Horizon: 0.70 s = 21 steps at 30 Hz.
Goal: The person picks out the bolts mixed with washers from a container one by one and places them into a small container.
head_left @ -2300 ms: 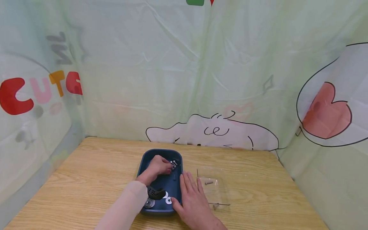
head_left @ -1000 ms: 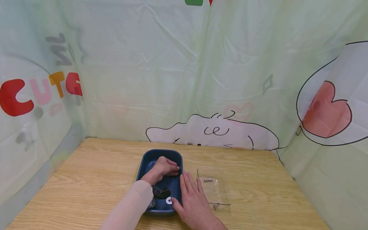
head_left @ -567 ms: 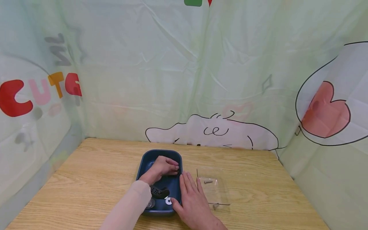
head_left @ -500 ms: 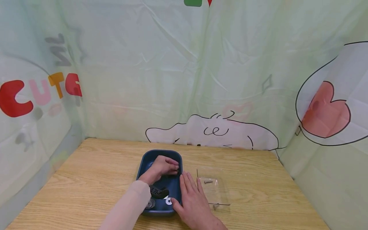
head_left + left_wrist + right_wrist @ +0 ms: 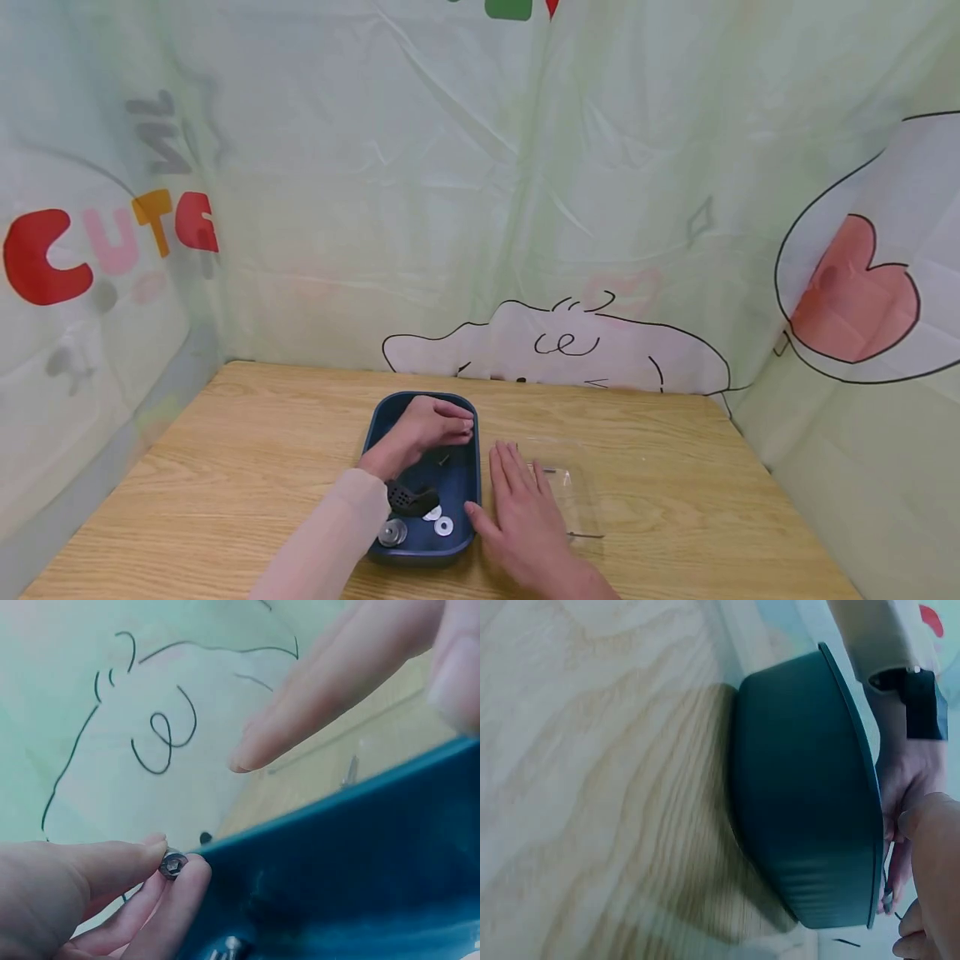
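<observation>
My left hand [image 5: 427,423] is over the back right part of a dark blue tray [image 5: 423,553]. It pinches a hex socket screw [image 5: 173,864] between thumb and fingertips, level with the rim; the recessed head faces the left wrist camera. Below in the tray lie more screws [image 5: 229,949] and a small screw [image 5: 444,459]. Flat washers [image 5: 443,526] and a stack of larger washers [image 5: 392,532] lie at the tray's near end. My right hand [image 5: 525,517], fingers straight, is just right of the tray, its thumb close to the wall and its fingers overlapping a clear plastic box.
The clear plastic box [image 5: 587,500] stands right of the tray, partly hidden by my right hand, with a screw [image 5: 550,472] showing in it. A printed curtain [image 5: 337,208] hangs behind the wooden table [image 5: 225,467] and at both sides.
My left hand has risen from the tray floor toward the right rim with the screw. My right hand has shifted right, off the tray's side and over the clear box's left part.
</observation>
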Tool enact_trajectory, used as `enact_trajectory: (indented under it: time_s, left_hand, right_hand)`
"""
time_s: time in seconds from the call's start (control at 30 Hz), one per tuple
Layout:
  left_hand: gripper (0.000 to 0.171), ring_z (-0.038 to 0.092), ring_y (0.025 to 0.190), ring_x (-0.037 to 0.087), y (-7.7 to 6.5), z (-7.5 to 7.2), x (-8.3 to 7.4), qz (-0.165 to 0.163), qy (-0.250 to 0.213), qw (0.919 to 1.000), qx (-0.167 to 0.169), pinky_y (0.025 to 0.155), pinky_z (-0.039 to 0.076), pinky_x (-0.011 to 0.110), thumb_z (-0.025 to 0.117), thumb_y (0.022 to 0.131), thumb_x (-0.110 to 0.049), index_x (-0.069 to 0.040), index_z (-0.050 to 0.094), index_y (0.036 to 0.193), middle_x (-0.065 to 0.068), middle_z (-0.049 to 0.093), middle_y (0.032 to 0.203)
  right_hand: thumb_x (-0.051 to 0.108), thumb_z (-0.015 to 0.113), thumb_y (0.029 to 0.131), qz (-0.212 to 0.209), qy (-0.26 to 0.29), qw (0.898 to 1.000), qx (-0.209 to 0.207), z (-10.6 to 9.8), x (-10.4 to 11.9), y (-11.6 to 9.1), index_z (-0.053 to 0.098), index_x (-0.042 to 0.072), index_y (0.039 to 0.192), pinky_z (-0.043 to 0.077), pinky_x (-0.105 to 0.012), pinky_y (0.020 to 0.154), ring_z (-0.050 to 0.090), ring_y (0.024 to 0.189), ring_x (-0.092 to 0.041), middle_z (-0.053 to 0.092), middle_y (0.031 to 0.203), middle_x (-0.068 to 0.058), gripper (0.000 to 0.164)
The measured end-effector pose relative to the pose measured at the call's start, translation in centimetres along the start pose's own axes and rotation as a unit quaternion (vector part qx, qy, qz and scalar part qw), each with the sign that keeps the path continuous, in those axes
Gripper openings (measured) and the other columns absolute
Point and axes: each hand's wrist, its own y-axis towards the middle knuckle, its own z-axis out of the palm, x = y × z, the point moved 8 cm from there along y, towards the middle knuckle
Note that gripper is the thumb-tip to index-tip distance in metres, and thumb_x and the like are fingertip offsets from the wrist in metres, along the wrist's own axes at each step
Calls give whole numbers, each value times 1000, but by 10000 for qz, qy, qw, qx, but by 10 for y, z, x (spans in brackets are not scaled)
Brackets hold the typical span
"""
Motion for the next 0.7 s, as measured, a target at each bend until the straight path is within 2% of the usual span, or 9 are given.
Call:
enact_trajectory:
  time_s: [0.17,0.3,0.43,0.7]
  left_hand:
    - [29,76,89,21,-1,9,-8,64,-56,9998,153,89,59,37,70,91,-12,1,70,117,20,73,110]
    - [30,75,90,22,-2,18,-14,104,-142,9996,239,88,60,37,69,92,-10,4,69,119,24,71,114]
    - [28,75,90,22,-4,29,-19,171,-129,9991,356,83,61,34,68,92,-8,4,69,117,22,72,110]
    - [22,75,86,20,-5,57,-20,165,120,9969,759,86,61,38,68,91,-4,0,73,112,22,72,110]
  right_hand:
    - [55,48,98,131,-55,9998,-145,-8,-12,-3,29,0,154,13,-61,124,18,154,-32,24,164,-15,81]
    - [54,49,98,221,-45,9995,-235,-13,-21,-7,29,-1,153,13,-62,123,19,153,-33,25,163,-16,81]
    - [49,54,97,223,-56,9986,-470,-19,-30,-11,32,-3,152,15,-63,122,22,152,-35,28,161,-19,78]
    - [45,55,98,382,-184,9964,-737,-28,-52,-21,34,-7,149,17,-65,120,25,150,-38,31,159,-23,77]
